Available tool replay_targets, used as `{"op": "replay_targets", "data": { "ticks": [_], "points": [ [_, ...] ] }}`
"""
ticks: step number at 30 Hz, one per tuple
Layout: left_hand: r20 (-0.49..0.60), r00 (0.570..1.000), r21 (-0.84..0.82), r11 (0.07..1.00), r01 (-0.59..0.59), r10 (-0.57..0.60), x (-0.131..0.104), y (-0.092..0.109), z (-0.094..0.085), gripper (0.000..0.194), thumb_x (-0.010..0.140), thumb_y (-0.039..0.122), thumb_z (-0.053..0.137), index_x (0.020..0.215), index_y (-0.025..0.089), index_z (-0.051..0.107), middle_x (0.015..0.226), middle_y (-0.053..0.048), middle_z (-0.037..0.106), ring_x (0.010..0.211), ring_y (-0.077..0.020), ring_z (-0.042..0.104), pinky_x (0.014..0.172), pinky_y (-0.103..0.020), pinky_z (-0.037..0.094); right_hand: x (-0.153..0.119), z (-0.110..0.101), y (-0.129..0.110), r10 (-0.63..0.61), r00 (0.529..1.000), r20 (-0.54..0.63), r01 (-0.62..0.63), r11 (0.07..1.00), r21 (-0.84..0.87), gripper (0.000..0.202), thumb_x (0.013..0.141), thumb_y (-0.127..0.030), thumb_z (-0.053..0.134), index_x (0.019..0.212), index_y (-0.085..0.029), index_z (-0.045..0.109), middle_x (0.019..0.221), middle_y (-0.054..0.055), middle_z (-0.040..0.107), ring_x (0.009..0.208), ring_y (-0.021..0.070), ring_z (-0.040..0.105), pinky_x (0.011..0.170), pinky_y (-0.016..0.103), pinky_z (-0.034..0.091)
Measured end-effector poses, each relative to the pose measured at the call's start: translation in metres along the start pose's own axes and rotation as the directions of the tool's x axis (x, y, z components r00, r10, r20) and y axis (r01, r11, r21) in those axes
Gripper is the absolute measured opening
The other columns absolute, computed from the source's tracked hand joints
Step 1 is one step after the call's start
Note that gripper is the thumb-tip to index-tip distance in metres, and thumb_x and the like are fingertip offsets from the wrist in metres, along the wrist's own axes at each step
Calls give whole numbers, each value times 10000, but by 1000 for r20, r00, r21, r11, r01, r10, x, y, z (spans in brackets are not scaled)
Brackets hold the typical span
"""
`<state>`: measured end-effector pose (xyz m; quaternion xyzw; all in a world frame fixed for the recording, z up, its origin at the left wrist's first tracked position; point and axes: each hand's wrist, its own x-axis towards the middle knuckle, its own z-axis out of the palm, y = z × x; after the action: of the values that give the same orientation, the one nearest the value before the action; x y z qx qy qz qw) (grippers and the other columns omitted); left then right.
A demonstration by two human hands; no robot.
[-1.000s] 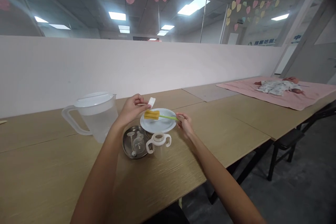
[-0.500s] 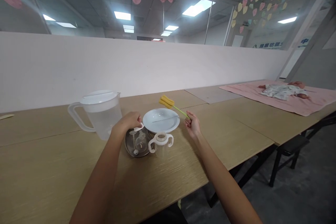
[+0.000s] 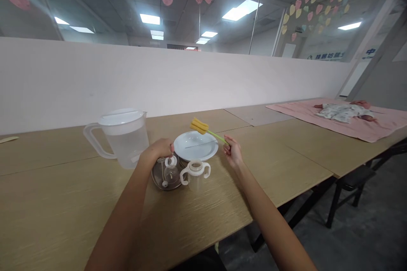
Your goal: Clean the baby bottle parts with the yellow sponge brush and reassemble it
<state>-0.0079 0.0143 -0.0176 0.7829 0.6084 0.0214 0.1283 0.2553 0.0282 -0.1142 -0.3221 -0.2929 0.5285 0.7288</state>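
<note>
My left hand is closed over the back of a metal tray, its fingertips at the upper edge of a white bottle collar. Below them on the tray lie a clear rounded piece and a thin stem with a small knob. My right hand grips the green handle of a yellow sponge bottle brush. The brush head is raised above the far rim of a white bowl. In front of the bowl a clear baby bottle with two white handles stands upright, its mouth uncovered.
A lidded clear pitcher containing water stands left of the tray. A baby doll lies on a pink cloth at the far right. A white wall borders the wooden table; a black stool is at the right.
The white collar at my left fingertips has turned and dropped slightly, so its ring opening now shows. The brush head has shifted slightly left and down in my right hand.
</note>
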Motion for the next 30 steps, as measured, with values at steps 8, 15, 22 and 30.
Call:
{"op": "replay_targets", "data": {
  "ticks": [8,15,22,30],
  "points": [
    [20,999,16,999,40,-40,4,-2,6,223,483,117,621,696,178,605,672,14,641,622,-141,568,489,-194,345,-2,3,-1,-8,1000,6,8,999,-44,254,598,-273,693,811,-195,579,425,-124,271,367,38,220,357,175,228],
    [1,999,-13,999,37,-37,8,-4,8,172,480,95,579,621,178,632,674,3,657,650,-150,583,501,-194,360,-4,5,-1,8,999,41,-5,997,-71,256,588,-283,706,797,-194,587,407,-123,268,366,43,227,353,175,235],
    [-11,999,-33,999,31,-32,10,-7,10,194,473,80,564,609,178,661,657,-1,668,642,-148,586,500,-191,364,-4,5,-1,8,999,41,-5,998,-66,271,583,-282,707,811,-189,593,399,-125,268,364,41,224,353,171,233],
    [-13,999,-49,998,42,-43,10,-9,10,200,482,98,573,627,178,686,673,-7,688,648,-156,598,514,-193,383,-5,6,-1,17,999,42,-13,996,-84,280,578,-303,711,804,-190,590,398,-125,269,360,43,232,356,178,231]
  ]
}}
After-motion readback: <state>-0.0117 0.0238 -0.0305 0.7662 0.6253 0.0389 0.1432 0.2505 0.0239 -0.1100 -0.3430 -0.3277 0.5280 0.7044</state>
